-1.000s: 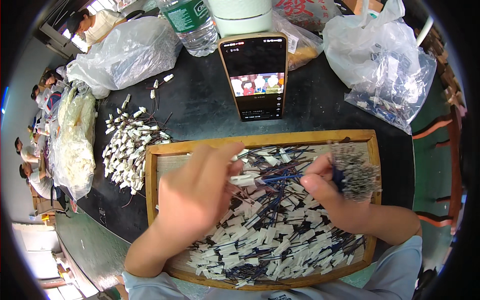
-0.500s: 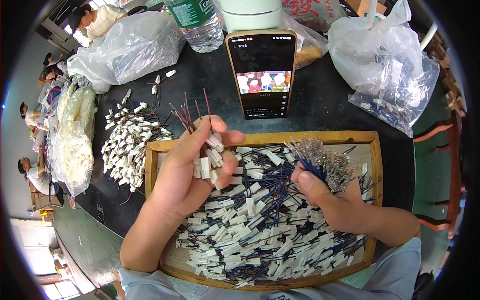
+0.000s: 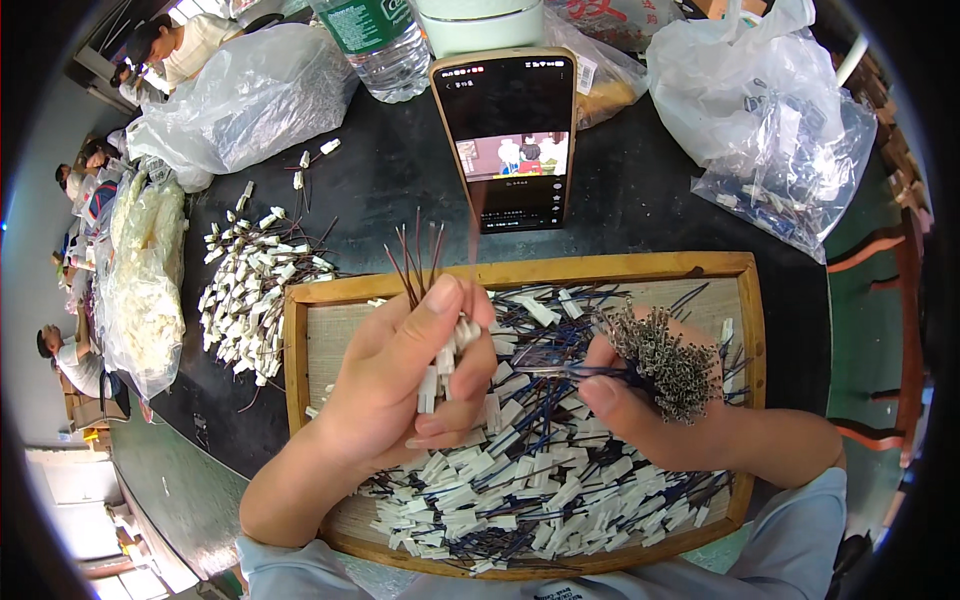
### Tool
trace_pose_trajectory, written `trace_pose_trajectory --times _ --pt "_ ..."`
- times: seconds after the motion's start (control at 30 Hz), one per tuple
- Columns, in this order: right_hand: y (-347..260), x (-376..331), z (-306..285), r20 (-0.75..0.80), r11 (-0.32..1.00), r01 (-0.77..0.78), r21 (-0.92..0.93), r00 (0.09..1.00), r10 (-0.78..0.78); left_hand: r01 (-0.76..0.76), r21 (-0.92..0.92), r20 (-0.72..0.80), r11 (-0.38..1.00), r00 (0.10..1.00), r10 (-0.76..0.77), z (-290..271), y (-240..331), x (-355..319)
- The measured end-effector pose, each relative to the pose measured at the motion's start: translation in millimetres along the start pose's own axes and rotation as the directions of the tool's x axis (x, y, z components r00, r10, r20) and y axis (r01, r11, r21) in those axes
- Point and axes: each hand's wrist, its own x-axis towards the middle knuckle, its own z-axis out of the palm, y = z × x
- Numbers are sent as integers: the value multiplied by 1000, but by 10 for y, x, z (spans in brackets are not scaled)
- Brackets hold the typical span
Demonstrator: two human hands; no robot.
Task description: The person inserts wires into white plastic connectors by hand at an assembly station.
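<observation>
Several white plastic connectors [image 3: 443,373] with brown wires are gripped in my left hand [image 3: 385,385], the wires' thin ends pointing up past the thumb. My right hand [image 3: 660,435] is closed around a thick bundle of blue wires [image 3: 668,365], whose crowded metal terminals face up. From between its thumb and index finger, a few wires stick out leftward toward my left hand. Both hands are over a wooden-framed tray [image 3: 640,266]. Inside it lies a dense layer of white connectors [image 3: 500,475] with blue and brown wires.
Left of the tray is a heap of white connectors [image 3: 250,300] with brown wires. A phone [image 3: 505,150] stands behind the tray, near a water bottle [image 3: 375,45]. Plastic bags [image 3: 245,95] lie at the back left, with another bag [image 3: 745,90] at the back right. People sit far left.
My left hand has moved slightly right, and its fingers have closed in around the connectors. My right hand has tilted the bundle so its terminals face up, with wires now jutting out leftward.
</observation>
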Motion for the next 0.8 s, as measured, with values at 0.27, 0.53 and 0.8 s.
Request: trace_pose_trajectory --times 0.27,0.53,0.8 --pt "30 -53 -38 18 996 46 -76 999 -45 -135 282 45 950 991 127 102 -91 -47" --pt "90 11 17 2 944 328 -43 945 -328 -205 436 205 876 971 125 115 -98 -112" --pt "92 14 -71 185 959 284 5 942 -280 -426 858 368 287 900 235 161 -100 -107"
